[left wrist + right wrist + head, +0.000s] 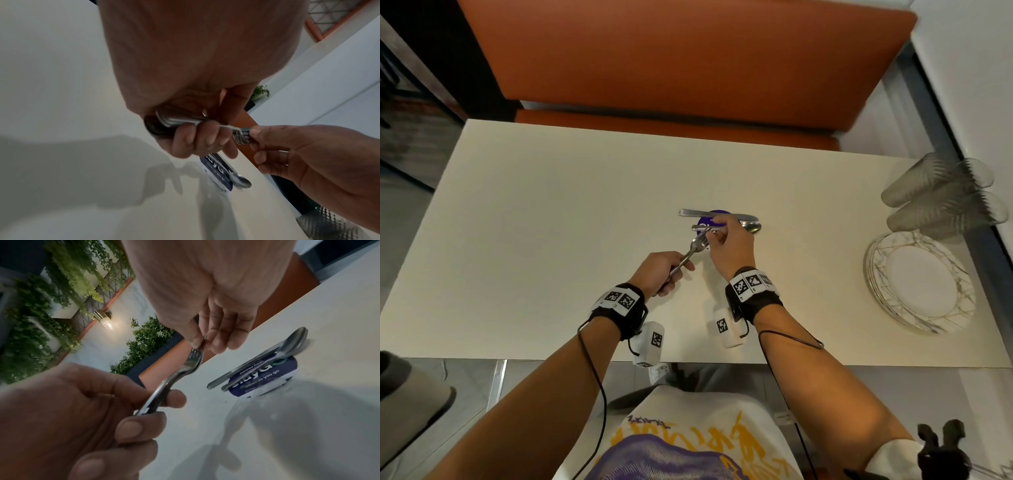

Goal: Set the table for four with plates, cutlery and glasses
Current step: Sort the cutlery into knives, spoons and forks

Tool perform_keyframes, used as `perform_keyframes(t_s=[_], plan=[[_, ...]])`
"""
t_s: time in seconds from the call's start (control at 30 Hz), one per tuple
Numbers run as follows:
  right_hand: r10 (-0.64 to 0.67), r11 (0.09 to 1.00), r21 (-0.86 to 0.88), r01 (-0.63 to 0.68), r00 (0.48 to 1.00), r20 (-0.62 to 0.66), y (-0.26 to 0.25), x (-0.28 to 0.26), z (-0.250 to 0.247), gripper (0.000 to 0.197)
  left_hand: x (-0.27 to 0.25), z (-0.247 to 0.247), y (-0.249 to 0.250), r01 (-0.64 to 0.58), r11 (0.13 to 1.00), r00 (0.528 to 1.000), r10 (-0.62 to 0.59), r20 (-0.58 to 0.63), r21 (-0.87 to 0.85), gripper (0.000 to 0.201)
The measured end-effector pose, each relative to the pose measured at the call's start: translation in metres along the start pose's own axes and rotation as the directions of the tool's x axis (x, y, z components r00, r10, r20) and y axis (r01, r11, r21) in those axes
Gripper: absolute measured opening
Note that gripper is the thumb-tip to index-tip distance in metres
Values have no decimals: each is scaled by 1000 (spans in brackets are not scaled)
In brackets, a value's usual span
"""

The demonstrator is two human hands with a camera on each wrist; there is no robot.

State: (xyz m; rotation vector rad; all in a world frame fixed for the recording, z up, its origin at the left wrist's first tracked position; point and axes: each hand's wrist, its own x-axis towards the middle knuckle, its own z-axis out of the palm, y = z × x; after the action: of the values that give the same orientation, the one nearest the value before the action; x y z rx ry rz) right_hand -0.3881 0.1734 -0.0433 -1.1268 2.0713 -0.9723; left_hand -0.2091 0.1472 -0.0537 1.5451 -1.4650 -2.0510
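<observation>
Forks are bunched in the left hand, fingers curled round the handles, while the right hand pinches one by its prongs; knives, spoons, stacked plates and glasses sit unplaced on the table, so setting looks barely begun.

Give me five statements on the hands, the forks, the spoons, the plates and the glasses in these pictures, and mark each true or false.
1. The left hand grips the forks by their handles. True.
2. The right hand pinches the fork tines. True.
3. The plates are laid at four seats. False: they sit stacked at the table's right end.
4. The glasses stand upright. False: they lie on their sides.
5. The spoons are in the left hand. False: they lie on the purple disc.
</observation>
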Motion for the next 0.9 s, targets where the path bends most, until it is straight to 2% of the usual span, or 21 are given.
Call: perform_keyframes(t_s=[0.13,0.23,0.33,0.4,0.5,0.63,0.8,0.9], plan=[[32,998,-60,-25,994,104,10,6,-7,22,5,7,3,7,1000,999,-7,31,10,37],[67,996,-71,-61,995,81,20,8,-16,14,11,16,7,-48,978,998,42,36,203,27],[136,989,-56,-135,990,19,35,12,-26,13,22,21,5,-139,885,990,136,39,445,20],[189,982,-16,-190,982,-19,44,13,-34,12,31,23,2,-168,852,980,200,-13,496,21],[300,952,82,-296,953,-40,59,16,-46,12,43,25,2,-233,807,939,332,-91,543,19],[391,912,142,-386,920,-13,80,23,-50,15,64,28,7,-303,648,881,471,-55,699,17],[492,852,206,-481,871,-3,92,34,-51,15,86,40,15,-273,518,841,537,-60,810,17],[498,854,181,-488,867,-11,98,42,-52,15,96,45,19,-231,521,864,499,-74,822,18]])
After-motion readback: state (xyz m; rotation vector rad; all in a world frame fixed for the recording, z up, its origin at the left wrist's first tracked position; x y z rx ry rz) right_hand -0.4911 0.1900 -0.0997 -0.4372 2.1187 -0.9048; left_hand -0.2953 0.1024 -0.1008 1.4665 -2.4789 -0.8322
